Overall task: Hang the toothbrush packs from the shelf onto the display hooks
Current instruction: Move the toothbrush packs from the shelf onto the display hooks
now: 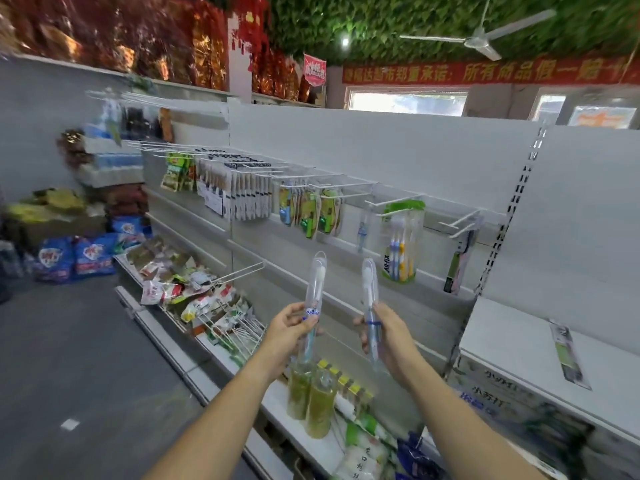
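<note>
Left hand (290, 328) grips a clear pack (317, 282), blue label blurred; right hand (388, 336) grips a second pack (369, 284). Both stand upright below the hooks (398, 201). Hung pack (401, 244) reads "All-Fix". A flat pack (568, 355) lies on the shelf (512, 327).

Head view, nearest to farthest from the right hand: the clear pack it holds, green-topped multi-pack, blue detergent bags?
1. Clear pack: gripped in the right hand.
2. Green-topped multi-pack: hanging above it, ahead.
3. Blue detergent bags: floor, far left.
</note>
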Demonstrator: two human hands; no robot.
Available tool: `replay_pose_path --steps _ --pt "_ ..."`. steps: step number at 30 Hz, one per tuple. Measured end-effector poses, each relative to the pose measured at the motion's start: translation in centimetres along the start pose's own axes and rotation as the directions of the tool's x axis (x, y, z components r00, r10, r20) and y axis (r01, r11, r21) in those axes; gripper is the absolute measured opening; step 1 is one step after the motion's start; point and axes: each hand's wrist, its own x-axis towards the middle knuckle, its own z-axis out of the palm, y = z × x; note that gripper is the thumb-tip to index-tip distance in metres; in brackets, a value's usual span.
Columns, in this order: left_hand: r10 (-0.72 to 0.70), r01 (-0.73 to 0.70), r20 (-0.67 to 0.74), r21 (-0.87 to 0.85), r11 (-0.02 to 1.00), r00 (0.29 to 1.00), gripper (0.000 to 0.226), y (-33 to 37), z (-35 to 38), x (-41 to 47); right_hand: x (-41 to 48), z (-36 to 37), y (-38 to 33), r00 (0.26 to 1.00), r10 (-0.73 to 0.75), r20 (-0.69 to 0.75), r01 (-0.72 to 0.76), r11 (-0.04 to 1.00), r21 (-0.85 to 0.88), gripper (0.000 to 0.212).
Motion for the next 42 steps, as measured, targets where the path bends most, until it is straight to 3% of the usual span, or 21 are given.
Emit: replay_pose_path --steps 4,7,15,20,24,30,36,40,42 --pt "-0.013 0.012 0.023 0.038 0.999 1.0 0.039 1.1 -4.1 2.4 2.3 3.6 0.4 0.999 0.036 0.0 -0.036 0.995 0.096 0.025" --pt "-0.014 0.011 0.056 0.053 0.999 0.998 0.037 1.8 -6.3 3.9 3.7 5.1 1.3 1.0 0.004 -0.002 -0.004 1.0 0.026 0.018" --pt "-0.028 0.021 0.09 0.082 0.996 0.996 0.037 0.4 -9.2 8.3 7.1 7.1 2.9 0.999 -0.023 -0.049 0.016 0.991 -0.132 0.04" --pt "-0.04 0.022 0.134 0.13 0.991 0.99 0.054 -0.1 -10.2 12.7 11.3 7.5 4.4 0.999 -0.033 -0.025 0.029 0.99 -0.141 0.05" --pt "-0.049 0.022 0.144 0.185 0.983 0.988 0.053 0.1 -10.7 16.8 15.4 7.8 5.3 0.998 -0.055 -0.012 0.052 0.988 -0.145 0.054" --pt "-0.045 0.006 0.202 0.191 0.982 0.978 0.046 1.4 -10.2 23.0 20.0 7.4 5.4 0.993 -0.038 -0.11 0.033 0.998 -0.048 0.046" --pt "-0.078 0.011 0.307 0.214 0.977 0.948 0.047 1.3 -8.2 27.9 21.9 6.7 5.7 0.963 -0.023 -0.267 0.006 0.998 -0.063 0.052" --pt "-0.113 0.039 0.423 0.18 0.983 0.899 0.064 0.7 -8.0 30.6 21.3 7.1 5.1 0.912 -0.045 -0.407 0.008 0.996 -0.091 0.048" --pt "-0.131 0.071 0.472 0.143 0.987 0.872 0.056 0.8 -8.2 31.7 20.7 8.1 4.7 0.875 -0.053 -0.481 0.013 0.996 -0.087 0.045"
